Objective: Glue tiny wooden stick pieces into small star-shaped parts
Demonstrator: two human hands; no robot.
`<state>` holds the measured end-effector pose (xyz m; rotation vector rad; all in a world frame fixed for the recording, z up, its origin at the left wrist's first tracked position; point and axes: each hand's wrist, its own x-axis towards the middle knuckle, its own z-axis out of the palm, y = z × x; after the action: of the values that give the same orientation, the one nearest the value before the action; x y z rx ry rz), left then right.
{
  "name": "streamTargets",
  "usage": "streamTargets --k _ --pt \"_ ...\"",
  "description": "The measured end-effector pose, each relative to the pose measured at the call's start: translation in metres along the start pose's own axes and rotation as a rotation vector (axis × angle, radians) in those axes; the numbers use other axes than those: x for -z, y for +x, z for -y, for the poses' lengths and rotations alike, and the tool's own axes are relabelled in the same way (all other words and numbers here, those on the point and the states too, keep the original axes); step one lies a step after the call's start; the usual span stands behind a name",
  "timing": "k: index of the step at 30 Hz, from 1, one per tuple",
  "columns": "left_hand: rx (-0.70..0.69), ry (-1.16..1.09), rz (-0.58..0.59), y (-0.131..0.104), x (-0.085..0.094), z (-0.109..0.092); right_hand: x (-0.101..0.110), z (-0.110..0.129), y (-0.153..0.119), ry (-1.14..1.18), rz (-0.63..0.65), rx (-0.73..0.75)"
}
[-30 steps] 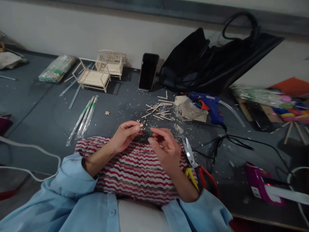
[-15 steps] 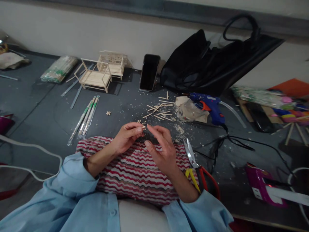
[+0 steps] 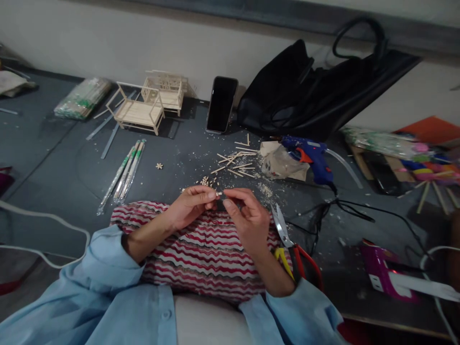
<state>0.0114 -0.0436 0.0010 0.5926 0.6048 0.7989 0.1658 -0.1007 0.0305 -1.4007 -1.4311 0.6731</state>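
My left hand (image 3: 190,206) pinches a small pale wooden piece (image 3: 219,194) between thumb and fingertips, above the edge of a red and white striped cushion (image 3: 201,258). Just to its right, my right hand (image 3: 247,215) has its thumb and forefinger apart, with nothing visible between them. Small cut wooden bits (image 3: 204,181) lie on the dark table behind my left hand. Thin wooden sticks (image 3: 233,160) are scattered farther back. A little flower-shaped wooden piece (image 3: 159,166) rests to the left.
Miniature wooden benches (image 3: 140,112), a phone (image 3: 222,104) and a black bag (image 3: 287,96) stand along the wall. At the right are a blue glue gun (image 3: 312,155), scissors (image 3: 283,227) and cables. Wrapped sticks (image 3: 124,172) lie at the left.
My right hand has shifted slightly right, and its thumb and forefinger have come closer together. My left hand has moved a little right with the small piece, which shows more clearly.
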Motion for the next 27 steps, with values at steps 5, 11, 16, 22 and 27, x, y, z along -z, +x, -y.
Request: streamTargets --k 5,11,16,22,27 --pt "-0.015 0.036 -0.003 -0.0001 0.0004 0.0002 -0.0010 -0.0007 0.0004 0.014 -0.007 0.014" --pt "-0.013 0.079 -0.011 -0.0011 -0.0007 -0.0003 -0.0009 0.0003 0.0008 0.012 -0.011 0.020" --pt "0.007 0.108 0.018 -0.0022 -0.0004 -0.0005 -0.0002 0.0015 -0.0004 -0.022 -0.019 0.015" --pt "0.005 0.111 0.035 -0.0018 0.0000 0.0008 0.0005 -0.0003 0.0001 -0.033 -0.011 0.036" --pt "-0.015 0.109 0.029 -0.0033 -0.0032 -0.0015 0.0011 0.0020 0.0001 -0.044 0.000 0.046"
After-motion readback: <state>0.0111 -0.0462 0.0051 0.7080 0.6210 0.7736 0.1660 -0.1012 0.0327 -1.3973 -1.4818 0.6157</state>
